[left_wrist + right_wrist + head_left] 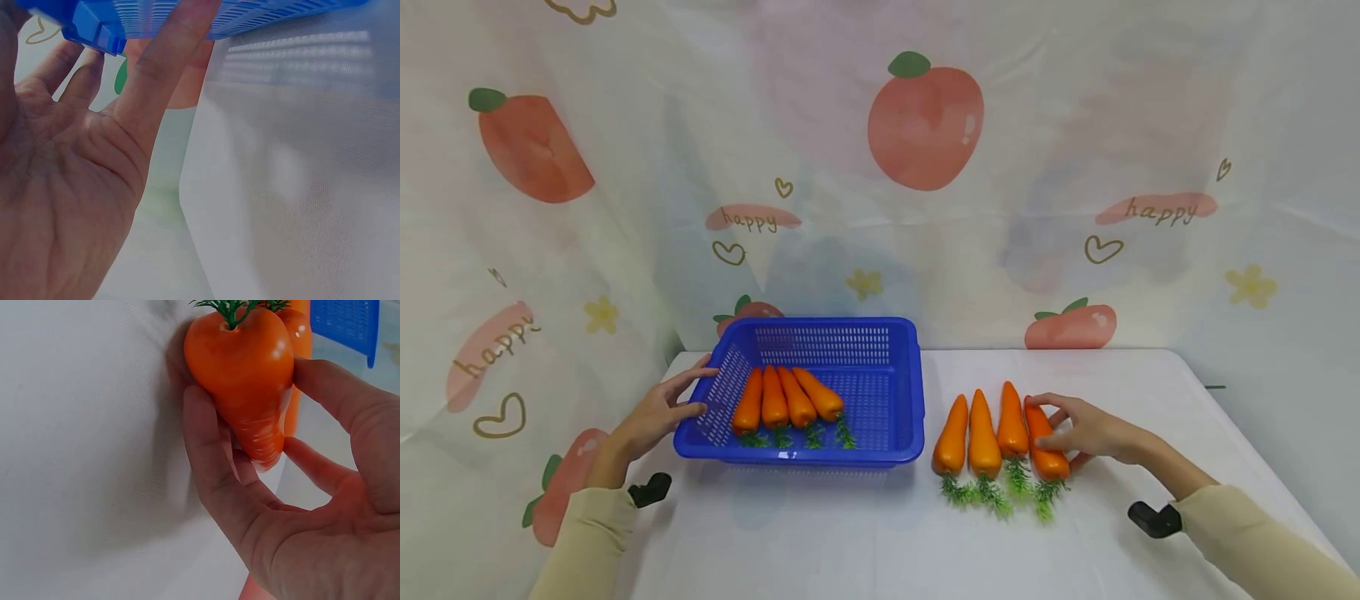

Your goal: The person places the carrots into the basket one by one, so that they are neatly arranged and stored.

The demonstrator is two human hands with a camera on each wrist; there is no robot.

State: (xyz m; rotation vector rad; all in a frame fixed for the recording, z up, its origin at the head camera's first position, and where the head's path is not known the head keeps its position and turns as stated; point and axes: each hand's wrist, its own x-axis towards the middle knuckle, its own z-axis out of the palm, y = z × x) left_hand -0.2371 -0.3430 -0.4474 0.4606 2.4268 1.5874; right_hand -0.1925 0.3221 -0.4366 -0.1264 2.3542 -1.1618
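A blue plastic basket (880,457) stands on the table, with several orange carrots (775,400) side by side in its left half, green tops toward the front. My left hand (651,417) is at the basket's left side, its extended fingers touching the rim. From the left wrist view, the palm (69,169) faces the camera below the basket edge. To the right of the basket, my right hand (1097,429) pinches the rightmost carrot (240,369) between thumb and fingers. That carrot lies at or just above the tabletop; any gap cannot be made out.
Three more carrots (951,442) lie in a row between the basket and my right hand. White cloth covers the table (820,533). A fruit-patterned curtain (1000,250) hangs behind it and along the sides.
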